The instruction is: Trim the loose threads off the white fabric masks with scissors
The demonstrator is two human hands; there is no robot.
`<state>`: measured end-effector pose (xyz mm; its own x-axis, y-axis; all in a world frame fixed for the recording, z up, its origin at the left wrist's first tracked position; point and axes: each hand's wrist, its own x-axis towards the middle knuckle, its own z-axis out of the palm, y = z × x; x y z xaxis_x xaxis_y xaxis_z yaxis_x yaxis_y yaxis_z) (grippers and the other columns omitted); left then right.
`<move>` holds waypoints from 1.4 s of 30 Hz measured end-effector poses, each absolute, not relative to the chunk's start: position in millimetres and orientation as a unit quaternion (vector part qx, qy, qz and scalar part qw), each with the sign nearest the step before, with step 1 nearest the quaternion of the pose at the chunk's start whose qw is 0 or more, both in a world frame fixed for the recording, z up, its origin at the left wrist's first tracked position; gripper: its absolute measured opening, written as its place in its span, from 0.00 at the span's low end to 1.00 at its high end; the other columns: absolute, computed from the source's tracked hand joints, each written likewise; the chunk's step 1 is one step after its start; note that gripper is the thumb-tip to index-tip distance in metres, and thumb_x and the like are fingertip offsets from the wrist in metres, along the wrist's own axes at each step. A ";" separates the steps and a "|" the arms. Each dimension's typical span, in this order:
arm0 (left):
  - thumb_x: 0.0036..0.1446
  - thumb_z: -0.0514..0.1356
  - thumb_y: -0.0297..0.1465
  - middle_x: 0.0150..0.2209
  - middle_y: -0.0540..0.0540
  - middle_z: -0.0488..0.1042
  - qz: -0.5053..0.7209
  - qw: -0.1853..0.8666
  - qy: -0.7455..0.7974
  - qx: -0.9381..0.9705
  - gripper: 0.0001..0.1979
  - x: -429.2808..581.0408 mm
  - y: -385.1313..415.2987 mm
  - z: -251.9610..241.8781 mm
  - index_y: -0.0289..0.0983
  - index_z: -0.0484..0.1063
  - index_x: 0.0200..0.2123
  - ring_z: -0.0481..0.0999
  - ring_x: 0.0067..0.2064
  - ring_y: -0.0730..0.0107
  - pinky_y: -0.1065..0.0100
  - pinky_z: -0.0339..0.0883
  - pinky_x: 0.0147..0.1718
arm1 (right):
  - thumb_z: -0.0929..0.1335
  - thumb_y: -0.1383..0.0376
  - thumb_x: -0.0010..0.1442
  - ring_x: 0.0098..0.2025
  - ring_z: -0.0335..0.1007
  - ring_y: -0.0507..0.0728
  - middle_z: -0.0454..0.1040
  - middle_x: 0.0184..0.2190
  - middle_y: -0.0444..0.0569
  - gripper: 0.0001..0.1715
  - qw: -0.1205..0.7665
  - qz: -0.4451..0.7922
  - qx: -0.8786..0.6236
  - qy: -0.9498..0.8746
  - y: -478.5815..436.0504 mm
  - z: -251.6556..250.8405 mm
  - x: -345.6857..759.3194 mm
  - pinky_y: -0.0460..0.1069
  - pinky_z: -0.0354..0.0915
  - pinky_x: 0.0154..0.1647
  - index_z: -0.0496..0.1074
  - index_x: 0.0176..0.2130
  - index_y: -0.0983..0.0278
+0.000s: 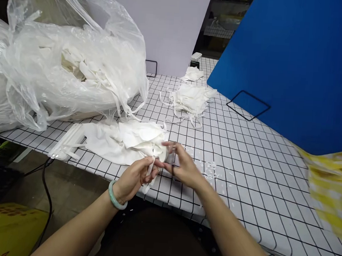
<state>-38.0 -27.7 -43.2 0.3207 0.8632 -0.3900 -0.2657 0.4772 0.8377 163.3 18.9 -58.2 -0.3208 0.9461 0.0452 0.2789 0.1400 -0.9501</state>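
Observation:
My left hand [140,174], with a pale green bangle at the wrist, is closed in a pinch on a narrow white fabric strap [151,166]. Close against its fingertips is my right hand [182,166], slightly blurred, its thumb and forefinger apart. Small dark bands show on its fingers; I cannot tell what they are. Just beyond both hands lies a loose heap of white fabric pieces [141,135]. A white plastic object [67,142] sits at the left end of that heap, by the table edge.
A large clear plastic bag [105,61] stuffed with white fabric stands at the left. Another white pile with straps [190,98] lies farther back. Small white scraps [210,169] dot the checked tablecloth [245,156]. A blue panel [295,66] rises at the right, beside yellow-white cloth [333,186].

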 end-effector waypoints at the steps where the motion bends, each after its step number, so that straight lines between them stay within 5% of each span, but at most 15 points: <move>1: 0.63 0.57 0.43 0.22 0.52 0.64 0.383 0.720 0.453 0.360 0.18 -36.8 -27.9 -44.3 0.35 0.77 0.34 0.58 0.23 0.76 0.72 0.55 0.24 | 0.74 0.63 0.55 0.49 0.73 0.61 0.76 0.47 0.50 0.16 0.372 0.474 -0.450 -0.659 19.1 -65.3 151.0 0.58 0.70 0.49 0.72 0.44 0.58; 5: 0.59 0.61 0.39 0.25 0.49 0.71 0.357 0.667 0.481 0.443 0.13 -37.8 -30.3 -43.8 0.35 0.78 0.33 0.66 0.27 0.73 0.70 0.60 0.28 | 0.71 0.63 0.57 0.39 0.71 0.56 0.73 0.35 0.45 0.08 0.424 0.494 -0.436 -0.622 29.6 -68.1 136.0 0.54 0.69 0.44 0.67 0.35 0.60; 13: 0.59 0.58 0.28 0.33 0.46 0.73 0.451 0.454 0.504 0.581 0.07 -46.9 -40.3 -23.5 0.36 0.77 0.33 0.73 0.38 0.64 0.67 0.65 0.39 | 0.77 0.62 0.51 0.43 0.71 0.57 0.74 0.43 0.47 0.19 0.315 0.578 -0.360 -0.661 12.3 -65.4 144.7 0.51 0.68 0.44 0.68 0.39 0.59; 18: 0.66 0.54 0.39 0.26 0.47 0.73 0.362 0.662 0.443 0.484 0.16 -51.0 -41.1 -23.6 0.33 0.77 0.41 0.66 0.27 0.72 0.69 0.61 0.30 | 0.71 0.69 0.51 0.38 0.69 0.55 0.72 0.35 0.44 0.11 0.466 0.498 -0.404 -0.609 15.7 -69.3 134.5 0.50 0.67 0.41 0.67 0.35 0.60; 21: 0.65 0.56 0.40 0.28 0.44 0.75 0.322 0.811 0.342 0.349 0.19 -44.4 -33.5 -27.6 0.30 0.76 0.45 0.72 0.29 0.69 0.67 0.66 0.35 | 0.71 0.71 0.49 0.39 0.71 0.55 0.74 0.35 0.44 0.13 0.511 0.490 -0.371 -0.601 21.8 -52.2 134.6 0.50 0.67 0.41 0.67 0.34 0.59; 23: 0.60 0.62 0.36 0.32 0.42 0.76 0.325 0.851 0.290 0.294 0.15 -38.6 -27.2 -26.8 0.30 0.76 0.44 0.75 0.35 0.67 0.66 0.69 0.38 | 0.72 0.71 0.49 0.40 0.72 0.56 0.76 0.36 0.44 0.12 0.509 0.492 -0.364 -0.606 23.5 -41.7 136.4 0.51 0.68 0.42 0.68 0.34 0.59; 26: 0.57 0.66 0.33 0.31 0.46 0.72 0.321 0.850 0.297 0.295 0.12 -34.4 -20.2 -20.2 0.30 0.77 0.40 0.67 0.26 0.79 0.74 0.61 0.26 | 0.73 0.69 0.52 0.41 0.73 0.56 0.77 0.36 0.45 0.09 0.494 0.495 -0.370 -0.611 23.8 -35.5 141.0 0.53 0.68 0.45 0.71 0.34 0.60; 29: 0.60 0.65 0.37 0.23 0.54 0.61 0.315 0.803 0.339 0.376 0.13 -36.9 -16.7 -11.9 0.31 0.78 0.40 0.53 0.22 0.83 0.77 0.48 0.21 | 0.72 0.69 0.52 0.41 0.73 0.57 0.78 0.35 0.45 0.06 0.484 0.493 -0.382 -0.614 24.7 -37.0 147.1 0.54 0.68 0.47 0.72 0.33 0.60; 34: 0.63 0.61 0.43 0.20 0.56 0.52 0.300 0.711 0.377 0.512 0.18 -41.4 -14.0 0.5 0.34 0.80 0.38 0.51 0.23 0.79 0.75 0.52 0.22 | 0.72 0.70 0.51 0.40 0.72 0.56 0.77 0.34 0.45 0.07 0.474 0.522 -0.398 -0.587 27.0 -40.3 149.7 0.53 0.67 0.46 0.73 0.32 0.60; 38: 0.64 0.60 0.41 0.24 0.51 0.60 0.371 0.579 0.400 0.606 0.16 -33.1 -11.3 4.8 0.36 0.80 0.32 0.60 0.26 0.74 0.70 0.61 0.25 | 0.77 0.62 0.47 0.33 0.69 0.54 0.74 0.30 0.43 0.13 0.482 0.588 -0.392 -0.518 19.8 -51.7 131.8 0.49 0.67 0.37 0.72 0.31 0.61; 42: 0.65 0.59 0.35 0.44 0.42 0.71 0.508 0.412 0.408 0.637 0.13 -20.4 -6.9 -6.3 0.37 0.79 0.30 0.70 0.47 0.62 0.61 0.68 0.47 | 0.78 0.53 0.47 0.30 0.66 0.52 0.70 0.27 0.41 0.20 0.484 0.620 -0.403 -0.468 2.1 -66.1 109.8 0.48 0.65 0.32 0.70 0.32 0.61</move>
<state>-20.4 -6.9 -6.3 0.1526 0.9381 0.3110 0.1012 -0.3278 0.9393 109.8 2.1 -66.1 -0.2080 0.9770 -0.0465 -0.2231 -0.0937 -0.9703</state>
